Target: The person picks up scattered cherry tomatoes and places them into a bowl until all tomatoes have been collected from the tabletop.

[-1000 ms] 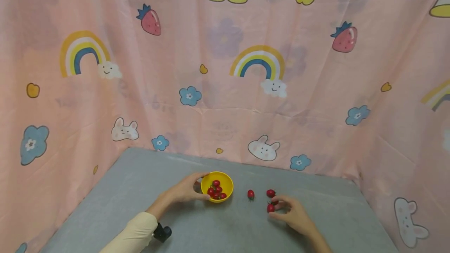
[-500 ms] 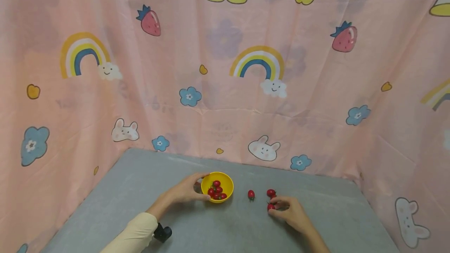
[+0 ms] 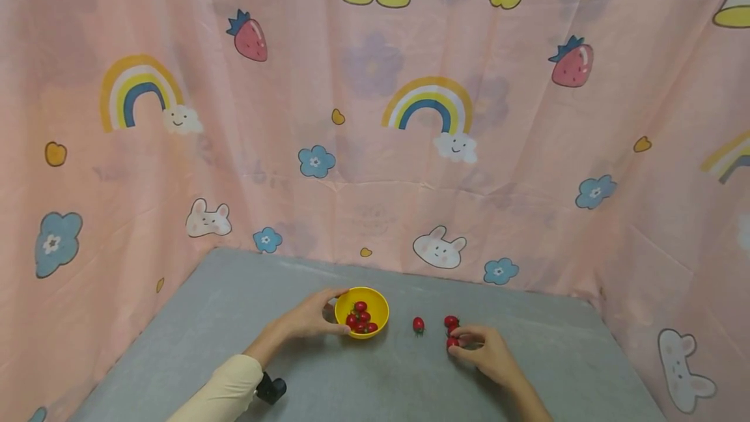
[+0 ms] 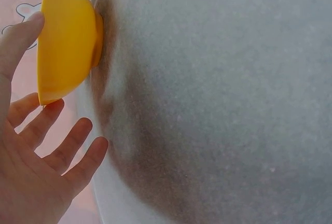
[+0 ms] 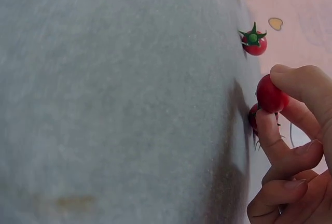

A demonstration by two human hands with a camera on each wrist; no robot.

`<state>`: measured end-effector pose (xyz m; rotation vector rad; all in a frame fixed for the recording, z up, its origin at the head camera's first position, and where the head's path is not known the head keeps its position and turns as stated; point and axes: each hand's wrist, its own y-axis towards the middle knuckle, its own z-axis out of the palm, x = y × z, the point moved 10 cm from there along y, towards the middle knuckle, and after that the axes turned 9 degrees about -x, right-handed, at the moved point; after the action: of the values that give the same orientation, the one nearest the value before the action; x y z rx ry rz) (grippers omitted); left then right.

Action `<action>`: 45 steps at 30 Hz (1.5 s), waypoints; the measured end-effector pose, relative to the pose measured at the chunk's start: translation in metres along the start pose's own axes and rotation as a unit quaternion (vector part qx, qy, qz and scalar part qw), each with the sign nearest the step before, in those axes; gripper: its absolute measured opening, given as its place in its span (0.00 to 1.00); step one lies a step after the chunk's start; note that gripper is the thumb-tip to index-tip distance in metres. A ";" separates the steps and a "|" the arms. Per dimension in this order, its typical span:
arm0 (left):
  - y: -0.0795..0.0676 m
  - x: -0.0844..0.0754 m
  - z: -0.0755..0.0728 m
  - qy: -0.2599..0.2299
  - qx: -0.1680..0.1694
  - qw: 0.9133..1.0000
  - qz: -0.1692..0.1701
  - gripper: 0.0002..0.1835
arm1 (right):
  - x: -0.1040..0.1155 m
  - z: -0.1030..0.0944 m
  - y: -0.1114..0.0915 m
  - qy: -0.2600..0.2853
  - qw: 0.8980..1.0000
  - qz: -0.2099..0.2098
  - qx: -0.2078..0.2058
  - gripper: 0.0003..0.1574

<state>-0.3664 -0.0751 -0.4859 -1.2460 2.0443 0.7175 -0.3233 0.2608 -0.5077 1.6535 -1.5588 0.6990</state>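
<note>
Tomato (image 5: 271,95) slightly shifted since earlier, pinched in fingers (image 5: 271,138) of right hand (image 3: 491,353)

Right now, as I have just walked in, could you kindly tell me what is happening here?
A person's left hand holds a yellow bowl with several cherry tomatoes in it, while the right hand pinches another tomato. On the grey table, one loose tomato lies between bowl and right hand, and at least one more is beside that hand.
</note>
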 end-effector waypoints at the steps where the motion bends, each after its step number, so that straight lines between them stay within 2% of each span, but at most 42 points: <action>1: 0.000 0.000 0.000 0.001 0.000 1.000 0.000 0.45 | 0.000 0.000 0.000 0.001 1.000 0.001 0.000 0.16; 7: -0.001 0.000 0.000 0.000 -0.001 1.000 0.001 0.45 | -0.001 -0.002 -0.003 0.004 1.000 0.003 -0.001 0.16; 12: -0.001 0.002 0.000 -0.001 -0.001 1.000 -0.003 0.45 | -0.002 -0.003 -0.007 0.008 1.000 -0.004 0.018 0.18; 16: -0.001 0.002 0.001 -0.004 0.000 1.000 -0.003 0.45 | -0.002 -0.002 -0.011 0.023 0.999 -0.009 0.039 0.22; 24: 0.001 0.001 0.000 -0.002 -0.001 1.000 0.005 0.45 | 0.002 -0.010 -0.020 0.038 0.998 -0.022 0.044 0.29; 27: 0.001 0.001 0.000 0.000 -0.002 1.000 0.003 0.45 | 0.006 -0.009 -0.024 0.038 0.997 -0.034 0.060 0.32; 32: 0.000 0.001 0.000 0.001 -0.003 1.000 0.002 0.44 | 0.008 -0.002 -0.027 0.036 0.996 -0.029 0.082 0.35; 36: 0.000 0.002 -0.001 0.000 -0.004 1.000 0.002 0.44 | 0.007 0.002 -0.024 0.018 0.997 -0.019 0.074 0.34; 40: 0.000 0.002 -0.001 0.001 -0.003 1.000 0.000 0.44 | 0.009 0.006 -0.021 0.003 0.998 -0.013 0.069 0.28; 45: 0.001 0.002 0.000 0.000 -0.002 1.000 -0.003 0.44 | 0.013 0.011 -0.017 -0.005 0.997 -0.031 0.064 0.20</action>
<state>-0.3677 -0.0761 -0.4876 -1.2528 2.0398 0.7186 -0.3059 0.2441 -0.5055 1.7933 -1.4896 0.7742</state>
